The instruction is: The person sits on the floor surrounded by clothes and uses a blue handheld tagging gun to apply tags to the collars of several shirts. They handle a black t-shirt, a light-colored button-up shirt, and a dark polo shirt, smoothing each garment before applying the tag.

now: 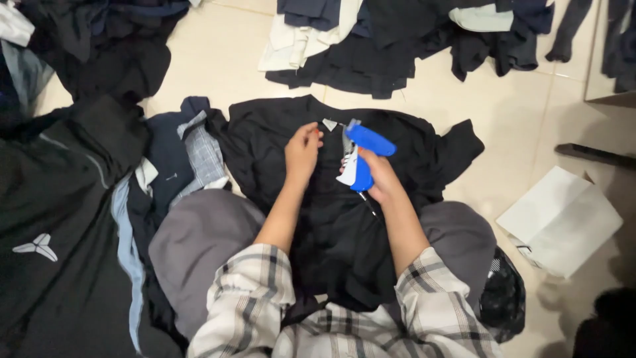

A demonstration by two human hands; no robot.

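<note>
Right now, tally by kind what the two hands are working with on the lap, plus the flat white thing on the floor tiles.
Blue plastic tagging gun, held in the right hand: 1
Black fabric garment spread on the lap, pinched by the left hand: 1
Small white neck label: 1
Flat white paper bag: 1
Total: 4

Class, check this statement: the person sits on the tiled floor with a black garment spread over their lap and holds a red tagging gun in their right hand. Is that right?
Not quite: the tagging gun is blue, not red, as the head view shows. The rest holds: the right hand holds it over the black garment on the lap, on the tiled floor.
</note>
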